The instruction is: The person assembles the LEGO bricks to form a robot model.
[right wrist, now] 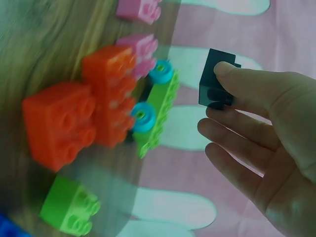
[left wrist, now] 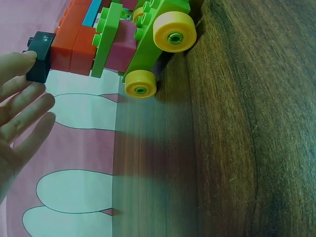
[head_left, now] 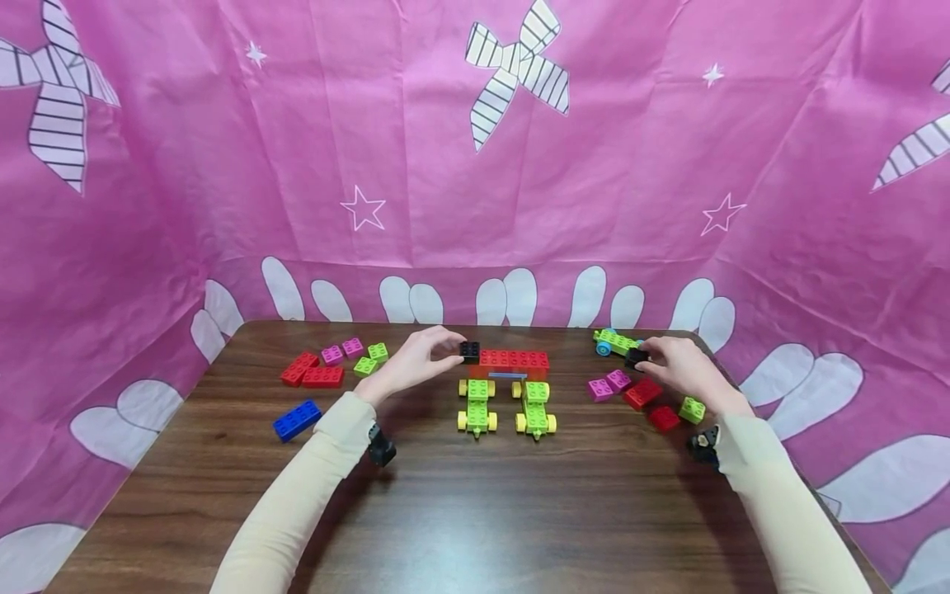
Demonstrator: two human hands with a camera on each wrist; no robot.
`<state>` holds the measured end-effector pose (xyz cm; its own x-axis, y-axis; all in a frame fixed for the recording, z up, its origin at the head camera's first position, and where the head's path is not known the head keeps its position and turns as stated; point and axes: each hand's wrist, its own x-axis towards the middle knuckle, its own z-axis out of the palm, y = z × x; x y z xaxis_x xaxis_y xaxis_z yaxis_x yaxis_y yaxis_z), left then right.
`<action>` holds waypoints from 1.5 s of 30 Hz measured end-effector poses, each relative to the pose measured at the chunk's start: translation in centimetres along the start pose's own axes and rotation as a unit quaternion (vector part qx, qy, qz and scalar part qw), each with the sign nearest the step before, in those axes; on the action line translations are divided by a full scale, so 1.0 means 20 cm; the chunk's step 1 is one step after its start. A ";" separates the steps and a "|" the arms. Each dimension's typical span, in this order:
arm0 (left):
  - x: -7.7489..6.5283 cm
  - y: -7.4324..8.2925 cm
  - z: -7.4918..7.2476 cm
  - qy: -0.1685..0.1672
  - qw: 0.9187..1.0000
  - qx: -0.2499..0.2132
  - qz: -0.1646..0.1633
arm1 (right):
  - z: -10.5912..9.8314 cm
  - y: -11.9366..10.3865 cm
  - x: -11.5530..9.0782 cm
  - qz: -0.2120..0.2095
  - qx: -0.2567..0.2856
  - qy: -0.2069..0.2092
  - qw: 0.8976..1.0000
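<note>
My left hand [head_left: 419, 360] pinches a black building brick [head_left: 469, 352] between thumb and fingers. In the left wrist view, this black brick [left wrist: 40, 61] meets the top of the red bricks [left wrist: 69, 47] at one end of a built structure; whether it is pressed on fully I cannot tell. Below the red come a lime plate [left wrist: 106, 42], a pink brick [left wrist: 122, 47] and a lime base with yellow wheels [left wrist: 140, 84]. Over on the right, my right hand [head_left: 683, 369] holds another black brick [right wrist: 216, 76] off the table, near a lime base with blue wheels [head_left: 614, 342].
Pink bricks [head_left: 599, 389], red bricks [head_left: 641, 393] and a lime brick [head_left: 693, 410] lie below the right hand. On the left are red [head_left: 322, 377], pink [head_left: 352, 347], lime [head_left: 365, 366] and blue bricks [head_left: 297, 421]. A pink curtain [head_left: 631, 165] hangs behind the brown table [head_left: 475, 511].
</note>
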<state>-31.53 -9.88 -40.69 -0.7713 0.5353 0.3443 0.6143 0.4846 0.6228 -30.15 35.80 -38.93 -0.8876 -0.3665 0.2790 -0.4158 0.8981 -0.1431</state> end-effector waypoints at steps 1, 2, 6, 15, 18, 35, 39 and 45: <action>0.00 0.00 0.00 0.001 1.000 0.000 0.000 | -0.01 -0.02 0.01 -0.004 -0.002 0.000 1.000; 0.00 0.00 0.00 0.002 1.000 0.001 0.000 | -0.01 -0.04 0.01 -0.006 -0.003 -0.002 1.000; 0.00 0.00 0.00 0.003 1.000 0.004 -0.002 | -0.03 -0.12 0.04 -0.006 -0.008 -0.014 1.000; 0.01 0.00 0.00 0.001 1.000 0.003 -0.008 | -0.07 -0.25 0.08 -0.018 -0.002 -0.030 0.999; 0.01 0.00 0.00 0.002 1.000 0.003 -0.007 | -0.08 -0.30 0.10 -0.030 -0.003 -0.032 0.999; 0.01 0.01 0.00 -0.005 1.000 0.000 -0.009 | -0.06 -0.48 0.15 -0.084 -0.005 -0.013 0.996; 0.00 0.01 0.00 -0.003 1.000 -0.005 -0.007 | -0.06 -0.52 0.17 -0.091 0.002 -0.019 0.996; 0.00 0.00 0.00 -0.001 1.000 -0.003 -0.006 | -0.04 -0.55 0.19 -0.096 0.009 -0.028 0.995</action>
<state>-31.51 -9.84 -40.77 -0.7783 0.5306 0.3359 0.6042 0.4869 0.6308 -28.80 24.64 -35.53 -0.8014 -0.5439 0.2487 -0.5812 0.8063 -0.1095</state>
